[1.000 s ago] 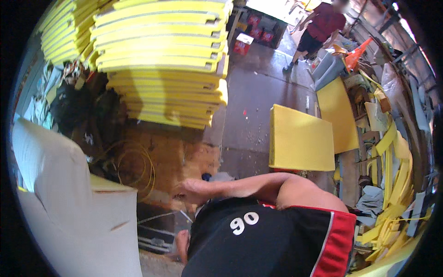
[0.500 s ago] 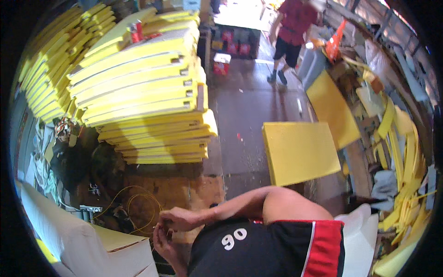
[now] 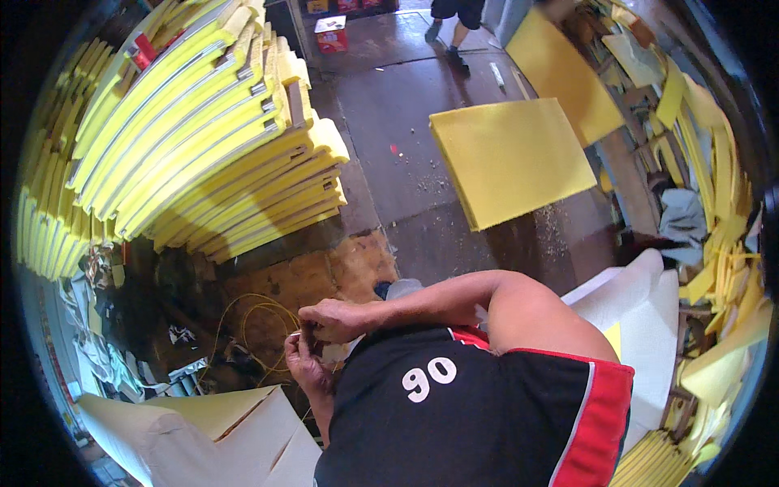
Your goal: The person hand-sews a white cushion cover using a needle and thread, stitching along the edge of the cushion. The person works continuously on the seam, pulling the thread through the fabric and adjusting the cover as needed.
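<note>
Close in front of my body, my two hands meet at the lower middle. My right hand [image 3: 337, 319] has its fingers curled in a pinch. Just below it, my left hand [image 3: 308, 367] is raised with its fingers bent together, their tips near the right fingers. A tiny pale bit shows at the fingertips, too small to name. Beyond the hands, a thin yellow cord [image 3: 246, 326] lies in loose loops on the floor. Nearest on the left is a white foam-like padded piece [image 3: 178, 442] with a split edge.
Tall stacks of yellow foam-covered panels [image 3: 203, 138] stand at the left. A thick yellow foam block [image 3: 515, 158] rests on the floor ahead, another slab [image 3: 564, 77] leaning behind it. Yellow offcuts [image 3: 714, 203] heap up along the right. At the far end are a person's legs [image 3: 458, 24] and a red-white box [image 3: 331, 34].
The view has tilted down and turned, so the stacks and foam block sit higher in it. My hands stay together, pinching. The person in the back has shifted toward the left.
</note>
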Demonstrator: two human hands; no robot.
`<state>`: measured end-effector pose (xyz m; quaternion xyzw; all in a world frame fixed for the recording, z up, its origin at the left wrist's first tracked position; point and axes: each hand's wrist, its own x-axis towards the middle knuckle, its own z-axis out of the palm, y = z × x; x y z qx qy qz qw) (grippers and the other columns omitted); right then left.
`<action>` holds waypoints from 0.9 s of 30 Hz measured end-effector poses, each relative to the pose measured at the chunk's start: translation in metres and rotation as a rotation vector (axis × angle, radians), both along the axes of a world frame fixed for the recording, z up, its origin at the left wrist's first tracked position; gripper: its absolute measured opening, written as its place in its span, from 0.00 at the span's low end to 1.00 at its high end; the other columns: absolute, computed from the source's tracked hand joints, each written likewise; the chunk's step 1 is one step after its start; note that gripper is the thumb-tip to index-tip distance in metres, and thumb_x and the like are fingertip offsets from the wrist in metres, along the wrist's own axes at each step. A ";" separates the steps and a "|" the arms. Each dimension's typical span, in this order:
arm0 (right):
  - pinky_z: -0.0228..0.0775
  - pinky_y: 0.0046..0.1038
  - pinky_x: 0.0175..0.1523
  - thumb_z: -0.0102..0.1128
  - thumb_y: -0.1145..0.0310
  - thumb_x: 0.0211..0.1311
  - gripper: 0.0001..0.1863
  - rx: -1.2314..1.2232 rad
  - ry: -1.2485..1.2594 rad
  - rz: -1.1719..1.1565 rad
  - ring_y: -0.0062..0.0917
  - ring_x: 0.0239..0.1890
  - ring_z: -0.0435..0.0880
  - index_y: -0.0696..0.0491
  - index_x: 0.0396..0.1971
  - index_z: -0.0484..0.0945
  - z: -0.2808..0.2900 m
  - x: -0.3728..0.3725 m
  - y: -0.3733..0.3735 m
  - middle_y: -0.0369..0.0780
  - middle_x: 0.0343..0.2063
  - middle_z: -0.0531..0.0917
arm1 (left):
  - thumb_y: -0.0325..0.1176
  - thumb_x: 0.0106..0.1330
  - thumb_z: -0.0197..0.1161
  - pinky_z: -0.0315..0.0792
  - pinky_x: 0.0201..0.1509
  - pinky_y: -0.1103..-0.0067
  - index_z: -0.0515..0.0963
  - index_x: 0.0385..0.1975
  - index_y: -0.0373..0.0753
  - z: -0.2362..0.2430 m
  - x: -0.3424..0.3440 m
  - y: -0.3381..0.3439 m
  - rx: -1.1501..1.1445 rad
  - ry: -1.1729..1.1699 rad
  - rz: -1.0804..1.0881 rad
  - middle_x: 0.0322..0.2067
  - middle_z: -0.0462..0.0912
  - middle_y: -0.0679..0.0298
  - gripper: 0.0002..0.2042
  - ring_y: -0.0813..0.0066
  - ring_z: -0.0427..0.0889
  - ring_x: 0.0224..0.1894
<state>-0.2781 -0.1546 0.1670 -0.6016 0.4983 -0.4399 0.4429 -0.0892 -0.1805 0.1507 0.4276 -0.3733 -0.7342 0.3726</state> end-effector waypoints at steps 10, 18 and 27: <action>0.78 0.39 0.52 0.61 0.71 0.65 0.14 0.111 0.147 -0.229 0.43 0.50 0.86 0.55 0.49 0.80 -0.025 0.007 0.052 0.47 0.45 0.87 | 0.30 0.78 0.54 0.77 0.44 0.76 0.73 0.45 0.41 -0.013 0.054 0.032 -0.218 -0.206 -0.013 0.44 0.85 0.60 0.03 0.74 0.83 0.46; 0.77 0.48 0.50 0.59 0.66 0.60 0.15 0.848 0.723 -0.100 0.50 0.49 0.86 0.58 0.42 0.86 -0.187 -0.049 0.209 0.54 0.43 0.87 | 0.30 0.77 0.55 0.80 0.38 0.77 0.72 0.49 0.42 -0.056 0.127 0.099 -0.059 -0.346 0.039 0.35 0.82 0.65 0.05 0.70 0.88 0.39; 0.79 0.43 0.52 0.68 0.63 0.51 0.20 1.244 0.576 -0.644 0.43 0.50 0.87 0.52 0.45 0.87 -0.246 -0.107 0.399 0.49 0.46 0.88 | 0.30 0.78 0.54 0.79 0.35 0.77 0.74 0.47 0.41 -0.045 0.125 0.085 -0.100 -0.354 -0.098 0.33 0.80 0.65 0.04 0.75 0.82 0.30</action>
